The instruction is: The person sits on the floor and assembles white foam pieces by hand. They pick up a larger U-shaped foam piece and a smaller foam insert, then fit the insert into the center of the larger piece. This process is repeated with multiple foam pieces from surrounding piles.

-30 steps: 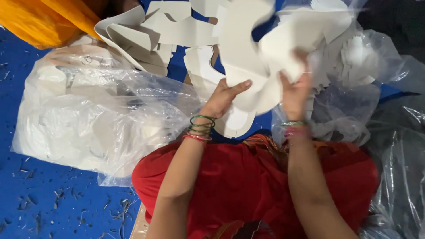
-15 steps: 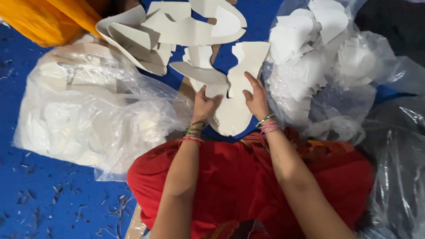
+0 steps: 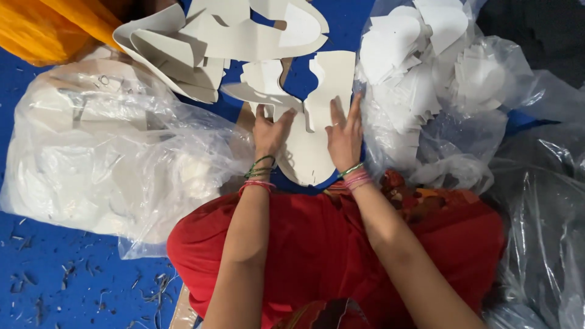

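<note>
Both hands lay flat on a stack of white die-cut cardboard pieces [image 3: 311,152] resting on the blue floor just ahead of the person's red-clad lap. The left hand [image 3: 270,133] pressed down with fingers spread along the stack's left edge, and the right hand [image 3: 344,135] pressed with fingers straight and slightly fanned on the right edge; neither pinched anything. Squaring such a pile seemed best done with palms low and even pressure from both sides, so the curved blanks nested rather than slid. Just beyond the fingertips, loose curled cardboard offcuts [image 3: 201,55] overlapped the stack's far end and could catch on it. To the left of the left hand sat a clear plastic bag of white pieces [image 3: 116,152]; to the right of the right hand, another open bag of cutouts [image 3: 432,79] nearly touched the stack.
</note>
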